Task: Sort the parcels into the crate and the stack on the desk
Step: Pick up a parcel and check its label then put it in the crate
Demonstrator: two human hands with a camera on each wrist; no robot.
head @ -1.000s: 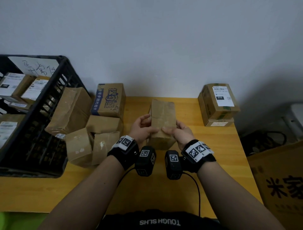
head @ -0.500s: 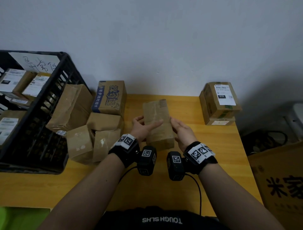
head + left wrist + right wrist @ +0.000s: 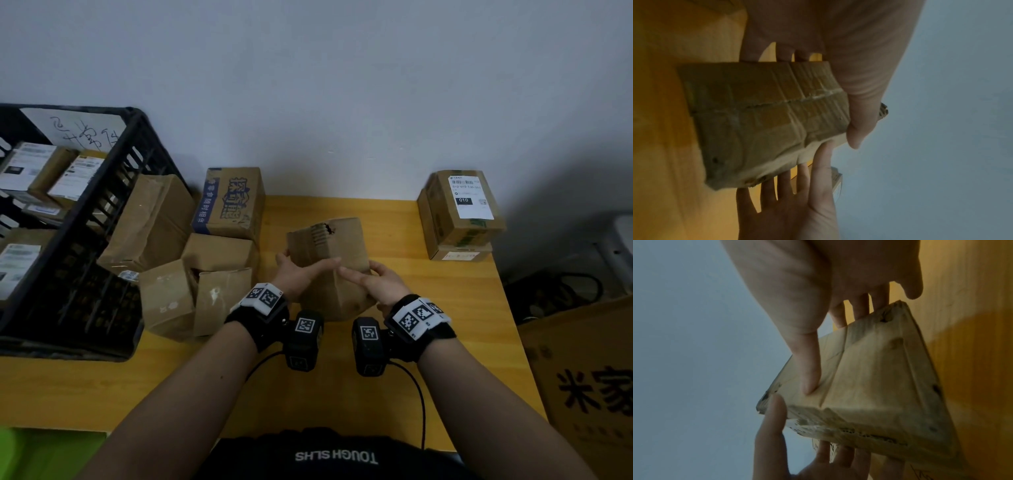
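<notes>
A plain brown parcel (image 3: 327,245) with a torn top corner is held tilted above the middle of the wooden desk (image 3: 428,308). My left hand (image 3: 305,274) grips its left side, thumb lying across the near face and fingers behind. My right hand (image 3: 366,281) grips the right side the same way. The left wrist view shows the taped parcel (image 3: 760,116) between both hands; in the right wrist view my thumb presses on the parcel (image 3: 869,378). The black crate (image 3: 113,178) at the left holds labelled parcels. A stack of two labelled boxes (image 3: 462,212) stands at the desk's back right.
A pile of brown parcels (image 3: 191,294) and a blue-printed box (image 3: 233,202) lie between the crate and my hands. A large cardboard box (image 3: 582,377) stands on the floor past the desk's right edge. A black cable (image 3: 421,404) runs over the front edge.
Both hands have turned the parcel, which now leans left with its torn top showing. My thumbs have slid across the near face until they almost meet.
</notes>
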